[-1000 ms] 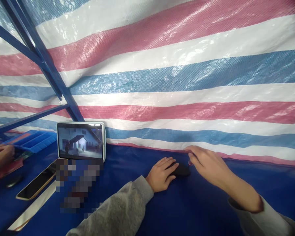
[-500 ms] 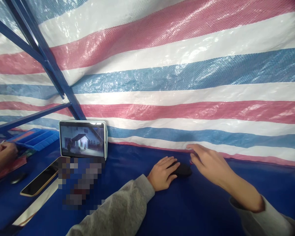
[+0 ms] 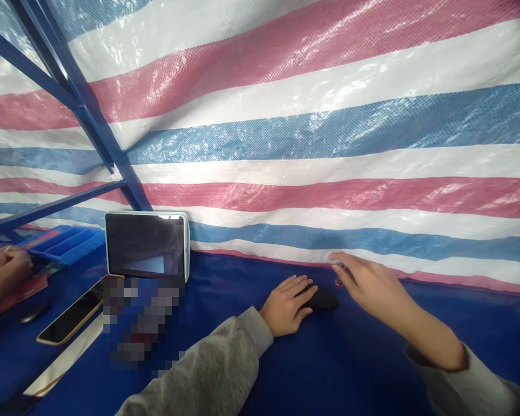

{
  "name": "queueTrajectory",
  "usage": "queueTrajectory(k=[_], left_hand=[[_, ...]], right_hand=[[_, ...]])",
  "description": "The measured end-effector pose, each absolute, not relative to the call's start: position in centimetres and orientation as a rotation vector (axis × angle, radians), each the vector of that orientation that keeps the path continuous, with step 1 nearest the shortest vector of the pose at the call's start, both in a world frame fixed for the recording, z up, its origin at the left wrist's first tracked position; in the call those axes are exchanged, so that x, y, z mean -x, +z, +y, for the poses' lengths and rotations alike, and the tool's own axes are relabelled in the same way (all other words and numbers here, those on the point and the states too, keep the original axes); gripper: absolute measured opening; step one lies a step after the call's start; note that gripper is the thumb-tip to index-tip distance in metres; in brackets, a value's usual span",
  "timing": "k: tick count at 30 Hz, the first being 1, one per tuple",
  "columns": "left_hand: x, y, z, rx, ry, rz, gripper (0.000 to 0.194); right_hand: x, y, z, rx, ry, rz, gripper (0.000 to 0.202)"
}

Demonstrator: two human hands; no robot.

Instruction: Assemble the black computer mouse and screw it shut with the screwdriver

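Observation:
My left hand (image 3: 287,306) lies flat on the blue table surface, fingers stretched out. Its fingertips reach the near edge of a dark rounded object (image 3: 323,299) that looks like a computer mouse. To the right, my right hand (image 3: 372,289) is raised close to the striped sheet, with index finger and thumb apart; its other fingers are mostly hidden. Just below the thumb shows a small red object (image 3: 338,283), too small to name. No held thing can be made out in either hand.
A tablet (image 3: 146,245) in a white case stands against the striped sheet (image 3: 329,199). Left of it are a phone (image 3: 75,312), a blue compartment tray (image 3: 69,245), a small dark object (image 3: 32,313) and another person's hand (image 3: 6,266). A blue metal frame (image 3: 84,115) crosses the upper left.
The tablet picture has turned from a lit house to a mostly dark scene. My right thumb has shifted slightly up and the red object shows more. My left hand has stayed put.

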State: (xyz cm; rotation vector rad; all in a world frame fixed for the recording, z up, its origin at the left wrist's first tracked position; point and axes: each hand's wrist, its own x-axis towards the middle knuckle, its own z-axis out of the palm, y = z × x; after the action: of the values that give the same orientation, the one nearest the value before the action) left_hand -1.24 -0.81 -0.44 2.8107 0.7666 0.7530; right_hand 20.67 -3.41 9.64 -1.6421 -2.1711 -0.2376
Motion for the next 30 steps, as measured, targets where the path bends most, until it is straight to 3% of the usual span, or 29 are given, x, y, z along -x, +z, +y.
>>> queueTrajectory(k=[22,30], left_hand=[[1.21,-0.32,-0.8,-2.791,0.755,0.775,0.047],[1.2,-0.69,-0.65,-2.793,0.775,0.768,0.048]], right_hand=[[-20.33,9.93,-3.66,1.65,-0.155,-2.169,0.031],[-20.2,10.08,-3.82,1.609,-0.268,-2.173,0.028]])
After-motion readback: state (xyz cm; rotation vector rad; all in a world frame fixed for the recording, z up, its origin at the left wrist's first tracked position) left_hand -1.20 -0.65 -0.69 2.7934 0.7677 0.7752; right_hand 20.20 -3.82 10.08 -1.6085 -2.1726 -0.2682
